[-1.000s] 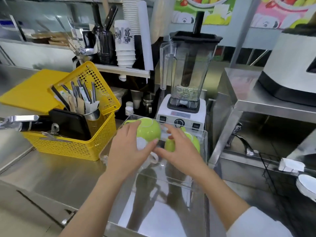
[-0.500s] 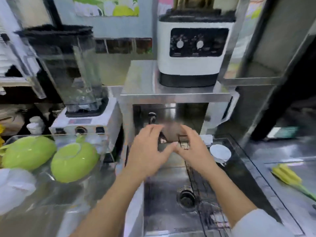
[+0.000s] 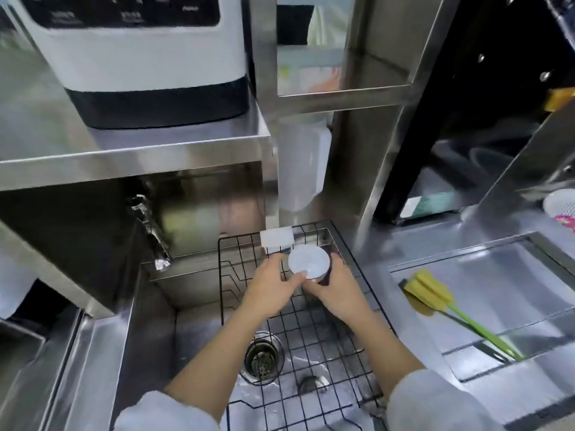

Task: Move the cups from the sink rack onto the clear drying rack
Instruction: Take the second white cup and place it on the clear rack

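Gleaming steel sink (image 3: pixel 149 331) holds black wire rack (image 3: pixel 314 331); both hands grip a cup (image 3: pixel 308 262).

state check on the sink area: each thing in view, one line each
cup: upside down on the rack, white base up, hands on both sides
left hand: on the cup's left side, thumb at its base
right hand: grip around the cup's right side
sink rack: black wire, sitting over the sink
faucet: no water running
drain: uncovered, strainer in place
bottle brush: lying flat right of the sink
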The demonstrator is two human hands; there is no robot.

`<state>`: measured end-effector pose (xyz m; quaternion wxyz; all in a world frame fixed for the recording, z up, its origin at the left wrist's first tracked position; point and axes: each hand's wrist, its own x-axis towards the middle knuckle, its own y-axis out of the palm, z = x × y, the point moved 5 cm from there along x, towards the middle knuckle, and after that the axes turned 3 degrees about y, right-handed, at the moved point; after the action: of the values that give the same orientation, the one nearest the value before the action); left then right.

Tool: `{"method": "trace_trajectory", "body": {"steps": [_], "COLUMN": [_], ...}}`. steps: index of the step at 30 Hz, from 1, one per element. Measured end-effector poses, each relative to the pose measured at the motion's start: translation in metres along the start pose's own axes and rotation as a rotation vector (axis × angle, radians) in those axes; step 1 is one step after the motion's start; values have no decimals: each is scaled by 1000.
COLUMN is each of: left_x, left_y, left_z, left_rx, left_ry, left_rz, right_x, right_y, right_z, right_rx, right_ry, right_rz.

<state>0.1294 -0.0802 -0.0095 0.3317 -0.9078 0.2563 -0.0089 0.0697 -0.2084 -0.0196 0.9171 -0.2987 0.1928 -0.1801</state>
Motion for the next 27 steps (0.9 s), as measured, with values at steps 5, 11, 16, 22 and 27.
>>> {"method": "trace_trajectory", "body": {"steps": [5,11,16,22,27], "left_x": [29,38,27,8,-13], "left_y": [22,39,35,19,0], "left_z": [15,29,27,17,14], "left_rx": [-314,-484,-605,-816,-998], "left_ry": [-220,-400,-394,-397,-461], "left_rz": [-19,78,-24,-135,-49], "right_x": [16,26,20,5,-13], "right_y": [11,18,21,19,16], "right_z": [-13,-21,-16,-1,26], "right_rx": [104,371,602,728,745], "right_ry": [79,201,272,218,194], "right_rz": [69,69,103,3,-80]}}
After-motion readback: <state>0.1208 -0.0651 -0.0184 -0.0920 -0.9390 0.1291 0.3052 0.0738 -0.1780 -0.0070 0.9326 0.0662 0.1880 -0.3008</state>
